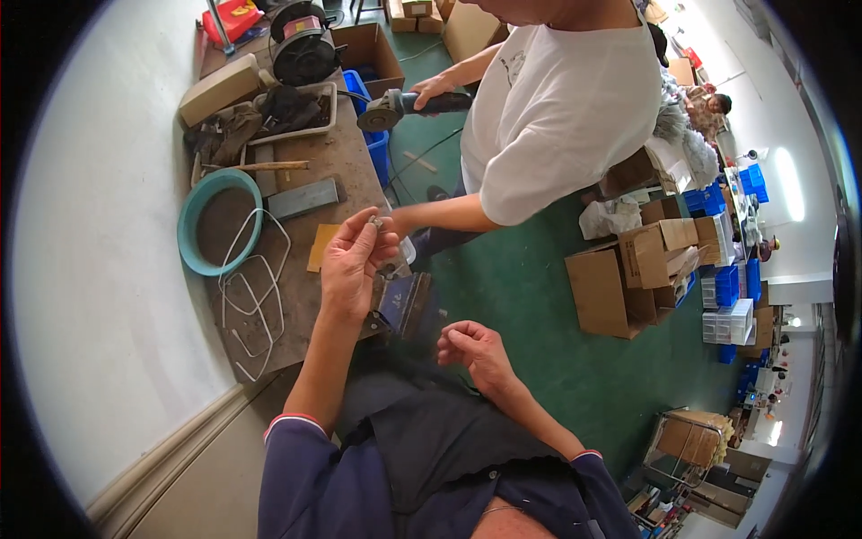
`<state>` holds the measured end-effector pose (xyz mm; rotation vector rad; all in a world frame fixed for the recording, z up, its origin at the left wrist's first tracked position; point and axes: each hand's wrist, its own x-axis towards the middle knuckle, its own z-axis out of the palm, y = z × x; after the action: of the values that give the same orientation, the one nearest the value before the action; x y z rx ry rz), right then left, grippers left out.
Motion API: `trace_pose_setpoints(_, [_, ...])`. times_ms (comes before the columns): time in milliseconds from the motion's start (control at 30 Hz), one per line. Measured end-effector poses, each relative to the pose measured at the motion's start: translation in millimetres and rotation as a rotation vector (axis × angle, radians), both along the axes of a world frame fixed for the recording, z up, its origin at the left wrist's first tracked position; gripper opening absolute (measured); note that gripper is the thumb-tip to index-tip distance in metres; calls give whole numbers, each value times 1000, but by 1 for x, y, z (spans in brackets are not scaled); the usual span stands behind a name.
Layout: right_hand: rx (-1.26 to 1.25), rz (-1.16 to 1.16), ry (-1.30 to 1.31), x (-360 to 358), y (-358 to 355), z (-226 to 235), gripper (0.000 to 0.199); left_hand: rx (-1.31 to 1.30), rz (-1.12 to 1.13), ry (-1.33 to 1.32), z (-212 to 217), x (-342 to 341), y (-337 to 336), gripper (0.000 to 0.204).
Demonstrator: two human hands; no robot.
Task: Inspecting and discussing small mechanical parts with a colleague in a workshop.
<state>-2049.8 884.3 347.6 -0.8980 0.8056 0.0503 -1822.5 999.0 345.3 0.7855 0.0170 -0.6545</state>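
My left hand is raised over the bench's right edge, thumb and fingertips pinched on a small pale metal piece whose exact kind I cannot make out. Just below and right of it is a blue bench vise at the bench corner. My right hand hangs in the air right of the vise, fingers curled and thumb against them; whatever may be inside is hidden. Across from me a co-worker in a white shirt grips an angle grinder. That person's other forearm reaches toward the bench, its hand partly behind mine.
A teal round basin, a looped white cord, a grey block and a hammer lie on the workbench. Behind them is a bench grinder. Cardboard boxes stand on the green floor at right.
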Motion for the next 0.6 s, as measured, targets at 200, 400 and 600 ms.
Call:
trace_pose_setpoints(200, [7, -20, -12, -3, 0, 2, 15, -3, -13, 3, 7, -5, 2, 25])
trace_pose_setpoints(400, [10, -9, -15, -7, 5, 4, 15, -19, -11, -3, 9, -7, 5, 26])
trace_pose_setpoints(600, [10, -20, 7, -10, 5, 5, 15, -17, 12, -30, 9, -7, 8, 27])
